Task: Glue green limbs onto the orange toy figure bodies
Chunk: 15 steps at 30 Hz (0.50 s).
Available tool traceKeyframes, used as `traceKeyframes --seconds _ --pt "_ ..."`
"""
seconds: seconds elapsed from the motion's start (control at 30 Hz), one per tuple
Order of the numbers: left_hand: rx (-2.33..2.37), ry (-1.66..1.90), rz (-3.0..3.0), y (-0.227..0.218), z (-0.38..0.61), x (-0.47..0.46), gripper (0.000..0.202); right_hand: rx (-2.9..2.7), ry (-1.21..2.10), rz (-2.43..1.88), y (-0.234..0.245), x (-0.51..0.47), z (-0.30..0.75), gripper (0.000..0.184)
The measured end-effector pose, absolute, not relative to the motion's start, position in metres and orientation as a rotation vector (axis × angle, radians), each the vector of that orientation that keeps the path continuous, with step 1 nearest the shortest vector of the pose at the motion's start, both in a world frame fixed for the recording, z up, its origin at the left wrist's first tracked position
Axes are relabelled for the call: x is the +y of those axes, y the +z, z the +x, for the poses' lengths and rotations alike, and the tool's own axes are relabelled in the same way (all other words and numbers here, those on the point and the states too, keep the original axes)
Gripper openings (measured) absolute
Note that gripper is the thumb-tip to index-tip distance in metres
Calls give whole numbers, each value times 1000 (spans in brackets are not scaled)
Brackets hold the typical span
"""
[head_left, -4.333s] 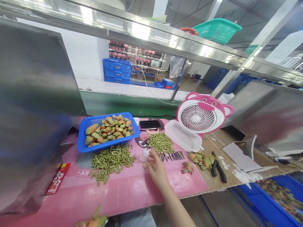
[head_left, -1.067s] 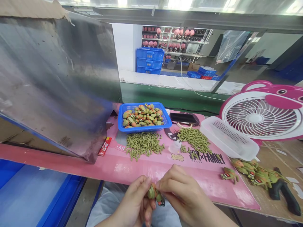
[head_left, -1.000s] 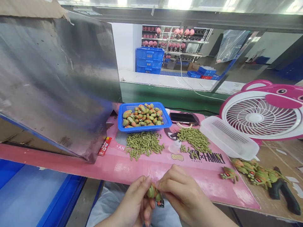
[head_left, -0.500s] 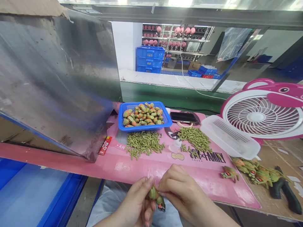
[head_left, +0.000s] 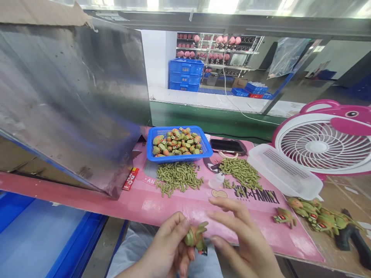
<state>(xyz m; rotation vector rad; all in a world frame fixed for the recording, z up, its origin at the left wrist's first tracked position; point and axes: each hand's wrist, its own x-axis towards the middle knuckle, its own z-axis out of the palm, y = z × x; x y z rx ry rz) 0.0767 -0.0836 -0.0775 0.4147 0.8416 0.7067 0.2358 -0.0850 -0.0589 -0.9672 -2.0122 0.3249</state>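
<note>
One green figure (head_left: 196, 237) | left hand (head_left: 166, 247): between thumb and fingers | right hand (head_left: 246, 236): apart

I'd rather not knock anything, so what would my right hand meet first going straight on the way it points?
Likely the green-and-orange figure in your left hand, close ahead of your right hand, though depth is unclear and it might slip past.

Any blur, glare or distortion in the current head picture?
Head view: right hand blurred, left hand and its green figure sharper; head view: glare on the overhead metal shelf, sheen on the pink mat; head view: fan apparently stretched toward the right edge.
</note>
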Motion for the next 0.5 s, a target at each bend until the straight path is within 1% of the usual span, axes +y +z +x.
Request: traceKeyframes --seconds 0.03,0.13,0.27,0.37,0.5 --pt "819 727 411 -77 76 -83 54 -1915 335 -1004 -64 -88 235 26" --pt "718 790 409 -76 73 -83 50 -1699 350 -1020 -80 -95 226 25" --pt "544 829 418 -84 74 -85 40 -1636 384 -976 -94 -102 211 23" --pt "416 879 426 -91 76 -86 35 -1645 434 -915 -93 -102 207 20" --pt "441 870 432 -85 74 -86 31 -1632 357 -853 -83 -100 206 22"
